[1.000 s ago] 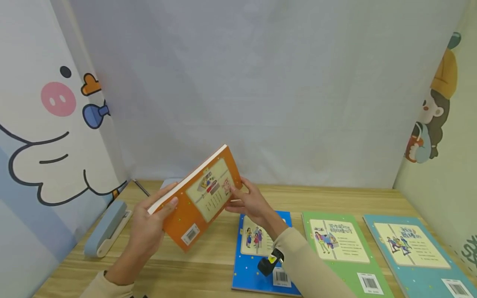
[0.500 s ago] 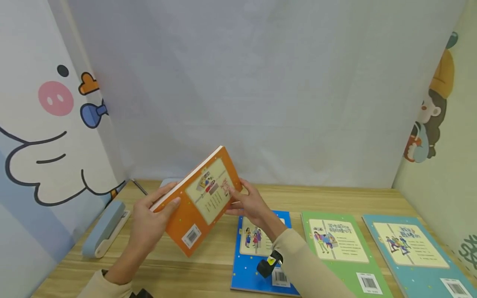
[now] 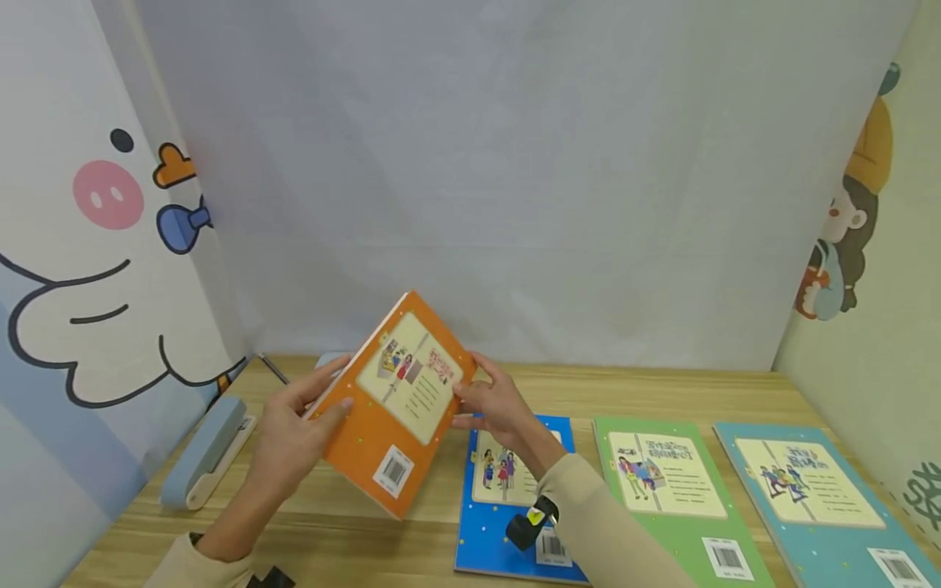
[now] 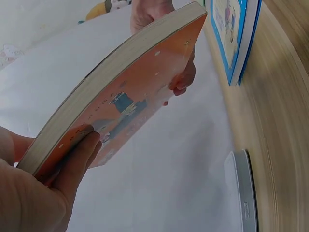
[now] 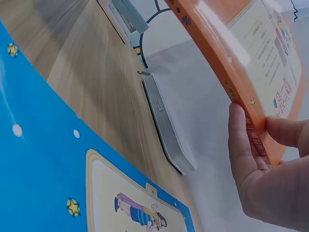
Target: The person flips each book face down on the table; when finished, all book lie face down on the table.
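Note:
An orange paperback book is held up over the table, tilted, its back cover with a barcode toward me. My left hand grips its left edge, thumb across the cover. In the left wrist view, the fingers of that hand lie on the other cover, and the page edges show. My right hand pinches the right side at the spine, which the right wrist view shows between thumb and fingers. Below the right forearm lies a blue book, partly covered by the sleeve.
Right of the blue book lie a green book and a teal book, back covers up. A light blue, stapler-like object is at left, near a thin dark stick. A pale flat case sits at the back.
The orange book has turned in the hands: its top corner has moved left, its lower corner down and right, and its back cover faces me more fully. Both hands keep their grip.

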`<state>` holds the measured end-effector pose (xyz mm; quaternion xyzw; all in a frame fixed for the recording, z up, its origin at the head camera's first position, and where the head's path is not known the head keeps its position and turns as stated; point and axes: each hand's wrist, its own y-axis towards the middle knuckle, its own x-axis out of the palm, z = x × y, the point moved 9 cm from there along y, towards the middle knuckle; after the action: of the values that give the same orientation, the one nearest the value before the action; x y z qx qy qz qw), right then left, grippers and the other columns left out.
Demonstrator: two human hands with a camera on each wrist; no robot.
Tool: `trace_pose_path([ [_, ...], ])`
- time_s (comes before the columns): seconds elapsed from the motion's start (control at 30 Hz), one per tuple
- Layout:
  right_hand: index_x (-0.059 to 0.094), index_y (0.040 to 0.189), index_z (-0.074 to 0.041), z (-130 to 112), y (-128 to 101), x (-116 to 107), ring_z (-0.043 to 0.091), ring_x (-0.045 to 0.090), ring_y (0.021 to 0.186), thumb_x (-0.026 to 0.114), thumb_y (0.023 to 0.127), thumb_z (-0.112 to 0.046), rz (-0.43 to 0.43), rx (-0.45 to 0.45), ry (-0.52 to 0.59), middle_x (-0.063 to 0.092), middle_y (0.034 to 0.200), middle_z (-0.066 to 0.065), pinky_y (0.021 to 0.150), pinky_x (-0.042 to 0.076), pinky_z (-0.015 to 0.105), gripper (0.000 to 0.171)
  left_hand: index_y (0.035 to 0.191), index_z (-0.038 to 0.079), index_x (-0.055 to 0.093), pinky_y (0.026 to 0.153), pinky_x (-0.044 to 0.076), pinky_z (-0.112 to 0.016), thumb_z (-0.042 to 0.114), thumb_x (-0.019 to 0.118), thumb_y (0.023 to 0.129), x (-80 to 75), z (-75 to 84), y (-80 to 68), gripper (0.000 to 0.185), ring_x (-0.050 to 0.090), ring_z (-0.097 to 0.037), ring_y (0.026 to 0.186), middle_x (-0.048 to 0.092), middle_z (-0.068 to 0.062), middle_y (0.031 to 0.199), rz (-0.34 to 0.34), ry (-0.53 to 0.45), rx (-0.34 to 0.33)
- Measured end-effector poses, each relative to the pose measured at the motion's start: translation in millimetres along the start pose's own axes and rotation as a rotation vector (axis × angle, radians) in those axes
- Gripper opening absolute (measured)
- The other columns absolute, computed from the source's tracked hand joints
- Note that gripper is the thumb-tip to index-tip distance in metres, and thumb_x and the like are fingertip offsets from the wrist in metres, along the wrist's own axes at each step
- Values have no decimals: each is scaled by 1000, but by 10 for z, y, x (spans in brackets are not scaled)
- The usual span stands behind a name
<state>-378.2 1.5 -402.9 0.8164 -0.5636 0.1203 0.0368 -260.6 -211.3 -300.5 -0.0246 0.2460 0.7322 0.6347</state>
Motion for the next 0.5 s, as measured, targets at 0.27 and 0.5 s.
trace_pose_path([
  [0.27, 31, 156, -24, 25, -8, -20, 20, 67, 81, 57, 98, 2, -7, 13, 44, 61, 106, 10, 72, 61, 35, 69, 146, 8, 51, 66, 58, -22, 3, 59, 99, -24, -56, 12, 48, 65, -1, 77, 50, -25, 147, -19, -27, -43],
  [0.5, 34, 154, -20, 5, 8, -58, 20, 68, 78, 59, 96, 4, 2, 13, 50, 62, 98, 7, 72, 60, 37, 68, 148, 8, 48, 66, 59, -23, 3, 58, 99, -38, -138, 37, 50, 67, 0, 77, 48, -25, 147, -45, -57, -87],
])
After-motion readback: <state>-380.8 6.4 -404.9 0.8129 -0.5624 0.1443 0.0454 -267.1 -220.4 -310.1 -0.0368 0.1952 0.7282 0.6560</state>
